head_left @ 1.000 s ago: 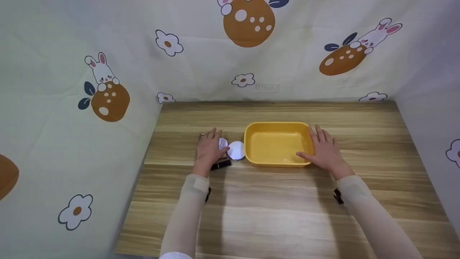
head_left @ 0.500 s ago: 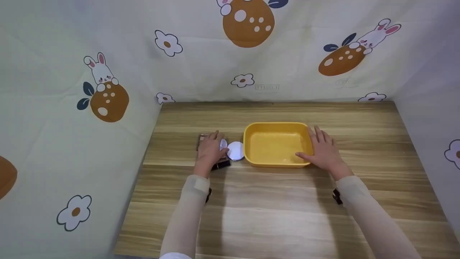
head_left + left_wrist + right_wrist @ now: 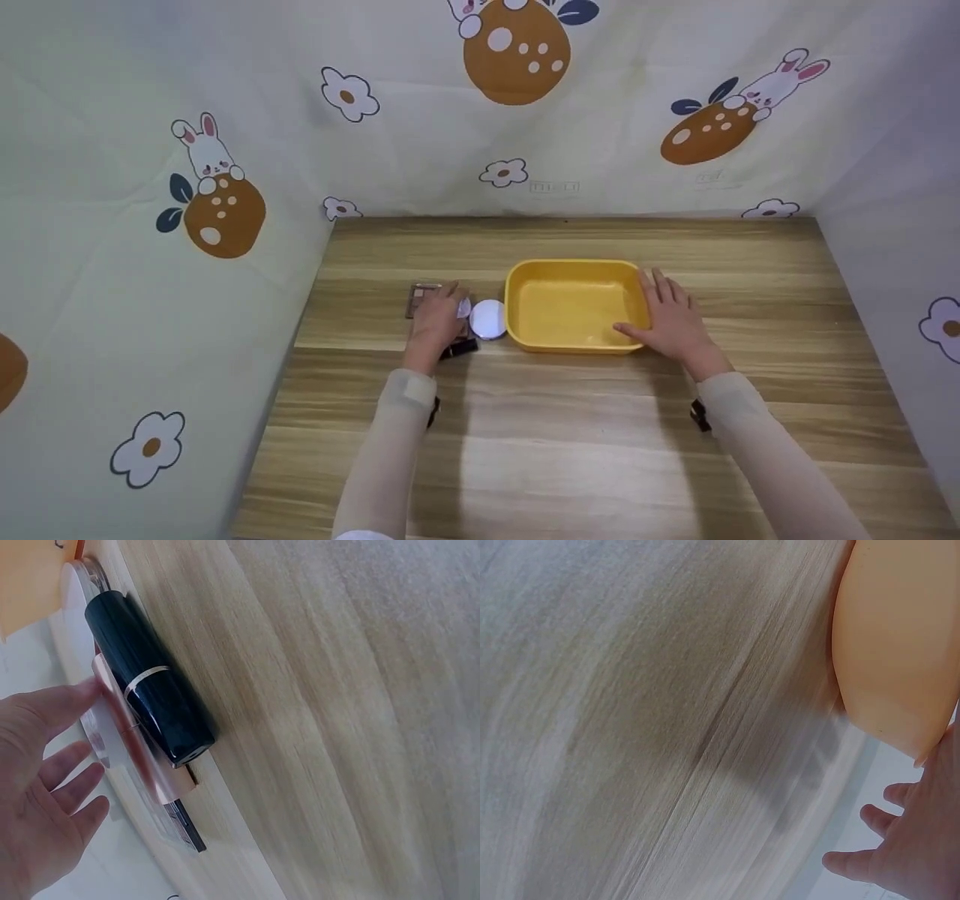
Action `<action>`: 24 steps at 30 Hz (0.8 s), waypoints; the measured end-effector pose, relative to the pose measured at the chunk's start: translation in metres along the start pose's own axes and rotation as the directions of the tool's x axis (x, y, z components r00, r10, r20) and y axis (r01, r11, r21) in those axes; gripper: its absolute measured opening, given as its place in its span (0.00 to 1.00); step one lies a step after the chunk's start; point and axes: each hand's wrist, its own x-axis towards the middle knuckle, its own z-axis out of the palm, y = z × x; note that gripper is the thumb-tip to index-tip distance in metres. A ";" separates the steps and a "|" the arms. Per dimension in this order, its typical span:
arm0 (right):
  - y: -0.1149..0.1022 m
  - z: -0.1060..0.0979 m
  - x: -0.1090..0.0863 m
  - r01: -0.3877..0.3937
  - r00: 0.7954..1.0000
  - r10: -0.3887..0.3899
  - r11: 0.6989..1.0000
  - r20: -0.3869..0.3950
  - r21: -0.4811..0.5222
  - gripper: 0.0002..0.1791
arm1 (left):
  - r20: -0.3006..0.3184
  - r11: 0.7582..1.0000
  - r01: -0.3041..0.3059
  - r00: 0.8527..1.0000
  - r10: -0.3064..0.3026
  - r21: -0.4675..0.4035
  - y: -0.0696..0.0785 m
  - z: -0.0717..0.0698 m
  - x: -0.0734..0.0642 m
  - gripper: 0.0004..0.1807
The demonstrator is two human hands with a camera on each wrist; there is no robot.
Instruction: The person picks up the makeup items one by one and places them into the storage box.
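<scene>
A yellow plastic box (image 3: pixel 570 348) sits on the wood-patterned table. My right hand (image 3: pixel 679 330) rests at its right side, thumb over the inside, the other fingers straight along the outer wall. To the box's left, my left hand (image 3: pixel 435 322) is over a small group of cosmetics, fingers loosely bent. A black lipstick tube (image 3: pixel 146 682) and a rose-gold tube (image 3: pixel 154 765) lie side by side, the thumb close to the rose-gold one; contact is unclear. Partly under the fingers are an eyeshadow palette (image 3: pixel 414 300) and a round patterned item (image 3: pixel 464 308).
A round white disc (image 3: pixel 488 320) lies between the cosmetics and the box, against its left wall. Patterned cloth (image 3: pixel 420 150) with rabbits and flowers hangs behind the table and along both sides.
My left hand has drawn back slightly and its fingers bend more, uncovering more of the eyeshadow palette. My right hand stays at the box. The head view has shifted slightly.
</scene>
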 end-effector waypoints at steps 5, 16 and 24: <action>0.000 0.000 -0.001 0.001 1.000 -0.001 1.000 -0.003 0.004 0.62 | -0.057 0.999 -0.025 0.998 0.024 -0.024 0.000 0.004 0.000 0.24; -0.002 0.004 -0.002 0.023 0.999 -0.023 1.000 -0.024 0.011 0.60 | -0.033 1.000 -0.009 0.999 0.008 -0.011 0.002 0.003 -0.004 0.24; -0.001 0.000 -0.001 0.010 1.000 -0.010 1.000 -0.011 0.014 0.61 | -0.008 1.000 -0.008 1.000 0.008 0.008 0.004 -0.001 0.002 0.26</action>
